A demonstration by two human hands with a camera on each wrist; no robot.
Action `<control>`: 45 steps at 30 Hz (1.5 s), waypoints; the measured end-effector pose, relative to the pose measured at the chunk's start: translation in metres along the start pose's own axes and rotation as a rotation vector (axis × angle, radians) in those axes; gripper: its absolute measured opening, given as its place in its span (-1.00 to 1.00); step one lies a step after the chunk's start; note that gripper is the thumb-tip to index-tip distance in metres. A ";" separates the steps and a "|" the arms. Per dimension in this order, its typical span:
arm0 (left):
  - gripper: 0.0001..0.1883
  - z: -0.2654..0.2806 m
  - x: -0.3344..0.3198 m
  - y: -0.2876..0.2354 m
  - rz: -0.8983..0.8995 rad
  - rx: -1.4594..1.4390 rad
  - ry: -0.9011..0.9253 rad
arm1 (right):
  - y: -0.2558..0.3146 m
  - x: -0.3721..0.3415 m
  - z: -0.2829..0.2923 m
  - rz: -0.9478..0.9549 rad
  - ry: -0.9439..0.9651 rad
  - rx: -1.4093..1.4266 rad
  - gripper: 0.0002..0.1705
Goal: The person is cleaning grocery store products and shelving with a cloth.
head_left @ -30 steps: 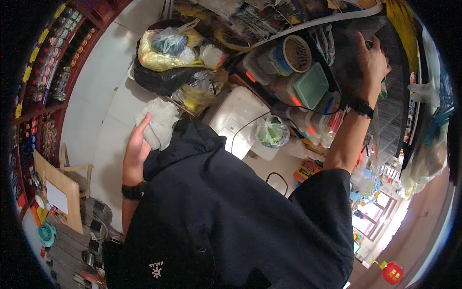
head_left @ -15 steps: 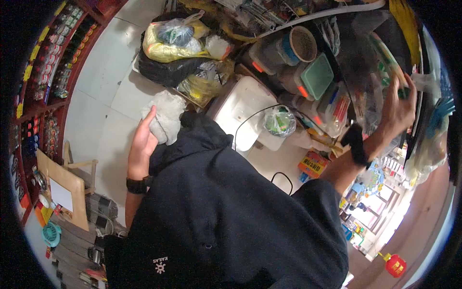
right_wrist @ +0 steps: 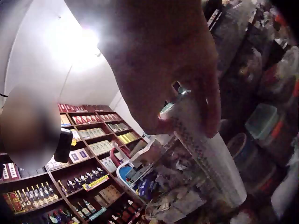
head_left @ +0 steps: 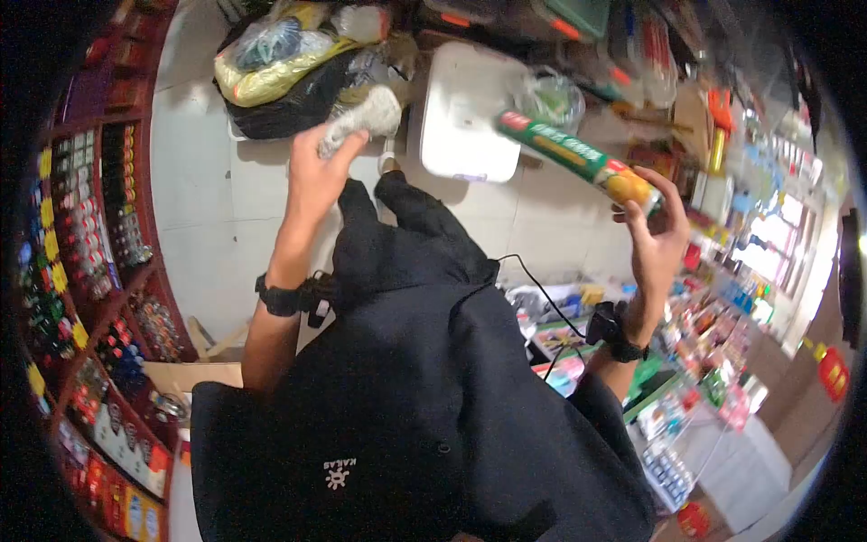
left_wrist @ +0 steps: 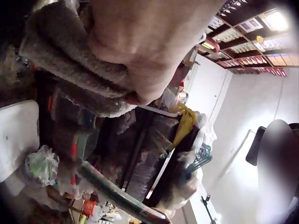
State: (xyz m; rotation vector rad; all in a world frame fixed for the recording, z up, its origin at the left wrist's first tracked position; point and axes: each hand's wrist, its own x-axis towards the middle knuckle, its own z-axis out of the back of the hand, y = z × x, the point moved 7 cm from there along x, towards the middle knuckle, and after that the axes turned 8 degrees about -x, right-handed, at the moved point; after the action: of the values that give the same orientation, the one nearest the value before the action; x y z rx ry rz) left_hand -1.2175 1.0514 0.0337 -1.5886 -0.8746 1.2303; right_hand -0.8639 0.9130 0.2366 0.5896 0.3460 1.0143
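Observation:
In the head view my right hand (head_left: 657, 244) grips one end of a long green cling film box (head_left: 578, 158) with red ends and orange fruit printed near my fingers. The box slants up and left, its far end overlapping a clear bag of green stuff. My right wrist view shows the fingers wrapped round the end of the box (right_wrist: 210, 154). My left hand (head_left: 316, 181) holds a folded grey-white cloth (head_left: 366, 122) between thumb and fingers. Close up in the left wrist view, the cloth (left_wrist: 70, 60) looks thick and ribbed, bunched under the hand.
A white plastic tub (head_left: 465, 126) stands on the floor ahead. Left of it lie yellow and black bags (head_left: 289, 68). Shelves of bottles and jars (head_left: 86, 226) line the left side. Crowded goods (head_left: 704, 361) fill the right, and a black cable (head_left: 542, 289) hangs by my right side.
My right hand has come away from the dark shelf at the right with the green box, now held out over the floor. My left hand has moved forward with the cloth. The view has turned.

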 end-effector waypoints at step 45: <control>-0.69 -0.661 -0.121 0.071 -0.220 -0.029 0.601 | -0.500 -0.212 0.157 -0.781 -0.113 1.221 -0.56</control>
State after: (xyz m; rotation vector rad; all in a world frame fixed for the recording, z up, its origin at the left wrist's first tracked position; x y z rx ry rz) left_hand -0.6075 0.7614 0.0599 -1.6978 -0.6495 0.5344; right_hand -0.5407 0.4852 0.0575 1.4405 1.0137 -0.0943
